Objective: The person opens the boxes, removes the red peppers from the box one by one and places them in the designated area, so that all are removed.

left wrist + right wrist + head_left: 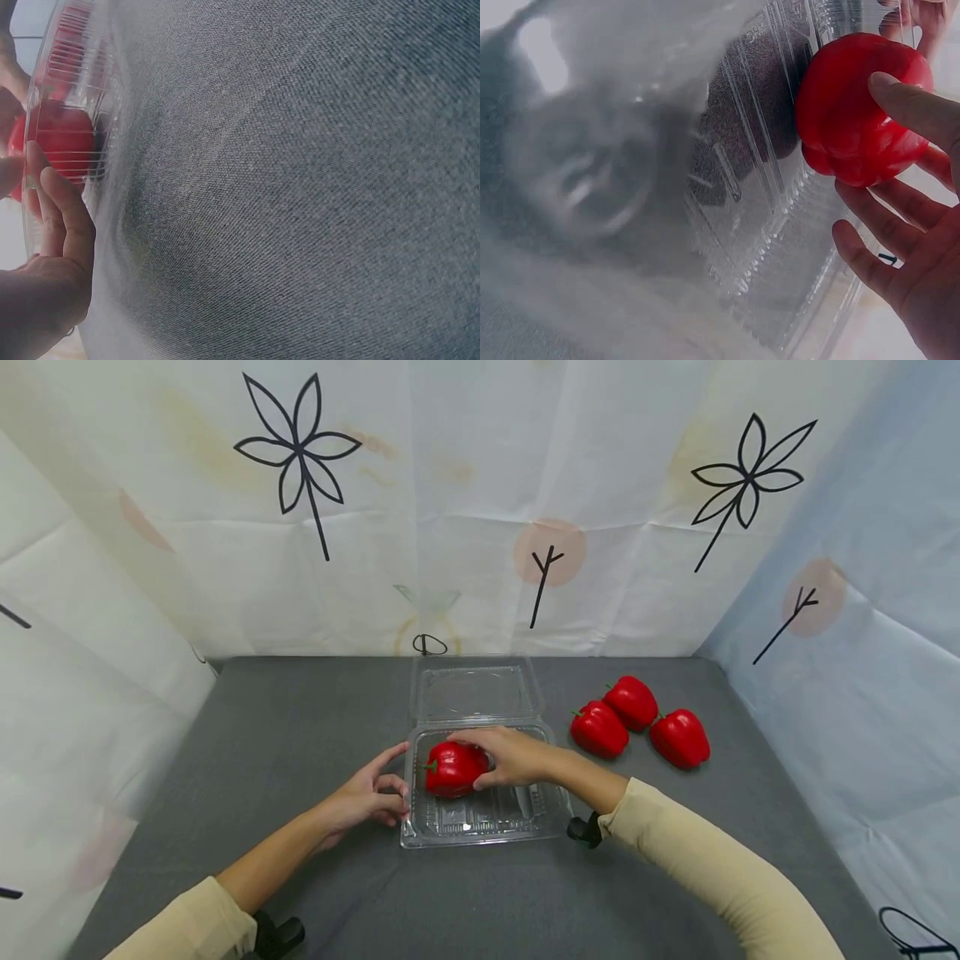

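Observation:
A clear plastic clamshell box lies open on the grey table, its lid folded back flat. A red bell pepper sits in the left part of the tray. My right hand lies over the pepper from the right and grips it. In the right wrist view the thumb presses on the pepper and the other fingers spread below it. My left hand rests against the tray's left wall with fingers fairly straight. The left wrist view shows those fingers on the ribbed wall, the pepper behind it.
Three more red peppers lie together on the table to the right of the box. Patterned white sheets wall in the table at the back and on both sides. Grey cloth stretches left and in front of the box.

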Demonstrator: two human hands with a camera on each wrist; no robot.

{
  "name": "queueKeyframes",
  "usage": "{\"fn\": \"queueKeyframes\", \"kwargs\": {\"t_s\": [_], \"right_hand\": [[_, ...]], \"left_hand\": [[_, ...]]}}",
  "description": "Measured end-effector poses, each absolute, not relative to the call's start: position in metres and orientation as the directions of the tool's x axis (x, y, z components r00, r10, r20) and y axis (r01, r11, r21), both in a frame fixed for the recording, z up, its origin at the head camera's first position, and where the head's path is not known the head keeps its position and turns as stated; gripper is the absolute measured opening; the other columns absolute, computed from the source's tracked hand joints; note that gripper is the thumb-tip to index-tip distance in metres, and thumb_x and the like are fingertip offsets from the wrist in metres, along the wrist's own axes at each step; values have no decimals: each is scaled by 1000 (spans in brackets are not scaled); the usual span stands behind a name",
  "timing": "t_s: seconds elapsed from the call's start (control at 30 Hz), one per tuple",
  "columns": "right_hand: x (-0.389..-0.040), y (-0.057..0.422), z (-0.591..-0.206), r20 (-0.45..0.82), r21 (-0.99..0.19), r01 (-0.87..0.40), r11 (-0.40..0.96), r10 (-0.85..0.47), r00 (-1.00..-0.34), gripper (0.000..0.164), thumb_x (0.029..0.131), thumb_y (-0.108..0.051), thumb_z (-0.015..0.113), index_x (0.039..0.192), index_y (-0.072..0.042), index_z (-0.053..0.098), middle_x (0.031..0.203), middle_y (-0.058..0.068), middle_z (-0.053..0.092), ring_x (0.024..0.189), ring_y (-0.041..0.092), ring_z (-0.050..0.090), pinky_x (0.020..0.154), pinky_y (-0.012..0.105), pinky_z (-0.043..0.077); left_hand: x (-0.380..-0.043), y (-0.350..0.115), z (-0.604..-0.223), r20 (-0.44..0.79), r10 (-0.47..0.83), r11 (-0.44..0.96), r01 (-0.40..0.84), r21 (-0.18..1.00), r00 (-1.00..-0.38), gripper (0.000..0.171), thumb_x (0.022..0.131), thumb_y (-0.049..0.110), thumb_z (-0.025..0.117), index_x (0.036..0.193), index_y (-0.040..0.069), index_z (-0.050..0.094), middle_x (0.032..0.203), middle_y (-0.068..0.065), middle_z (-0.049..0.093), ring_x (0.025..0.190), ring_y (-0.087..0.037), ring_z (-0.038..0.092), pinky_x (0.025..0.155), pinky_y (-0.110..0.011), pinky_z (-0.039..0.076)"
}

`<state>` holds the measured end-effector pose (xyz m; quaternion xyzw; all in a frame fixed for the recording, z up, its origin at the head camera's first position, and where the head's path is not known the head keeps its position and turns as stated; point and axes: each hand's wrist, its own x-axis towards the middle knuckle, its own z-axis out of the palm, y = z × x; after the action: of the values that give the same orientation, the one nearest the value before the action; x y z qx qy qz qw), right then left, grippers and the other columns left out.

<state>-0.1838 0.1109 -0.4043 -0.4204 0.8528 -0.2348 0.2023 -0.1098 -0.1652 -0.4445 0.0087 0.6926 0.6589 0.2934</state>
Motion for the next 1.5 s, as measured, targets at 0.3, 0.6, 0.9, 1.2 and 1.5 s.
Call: {"fn": "queueKeyframes", "kwargs": {"t_s": [0.3,0.6,0.9,1.2,1.5], "right_hand": [[-173,132,-392,-185,-511,-647,566,-808,-560,74,84,-17,80,148,-12,44,143,7,54,128,24,53,104,44,44],[-166,162,-379,-176,-498,-639,587,-790,-588,75,84,-19,80,149,-15,45,144,4,53,128,22,52,99,42,48],[-157,196,-359,-120,-484,-628,609,-757,-642,78,80,-18,84,148,-14,46,142,4,55,126,24,54,95,47,51],[-155,233,-347,-84,-480,-599,641,-714,-695,79,78,-22,86,147,-16,48,139,3,57,121,25,55,89,47,54],[-150,266,-344,-14,-530,-551,645,-656,-755,79,77,-16,86,146,-12,48,138,10,56,118,28,56,81,39,57]], "left_hand": [[-108,-164,-443,-366,405,123,-347,930,-838,92,86,-2,66,159,16,13,92,-5,59,80,-21,65,68,-33,53],[-106,-163,-444,-352,405,113,-336,935,-844,94,84,-4,66,159,14,13,90,-4,58,78,-21,65,66,-32,52],[-105,-163,-442,-340,409,113,-323,940,-847,94,84,-5,66,159,13,11,89,-3,58,77,-20,66,65,-32,52],[-106,-162,-442,-354,398,117,-336,935,-847,94,84,-4,67,159,14,13,89,-3,58,78,-21,66,65,-32,52],[-107,-164,-447,-344,403,114,-326,938,-848,94,83,-5,66,158,13,13,89,-3,58,77,-20,65,65,-32,53]]}}
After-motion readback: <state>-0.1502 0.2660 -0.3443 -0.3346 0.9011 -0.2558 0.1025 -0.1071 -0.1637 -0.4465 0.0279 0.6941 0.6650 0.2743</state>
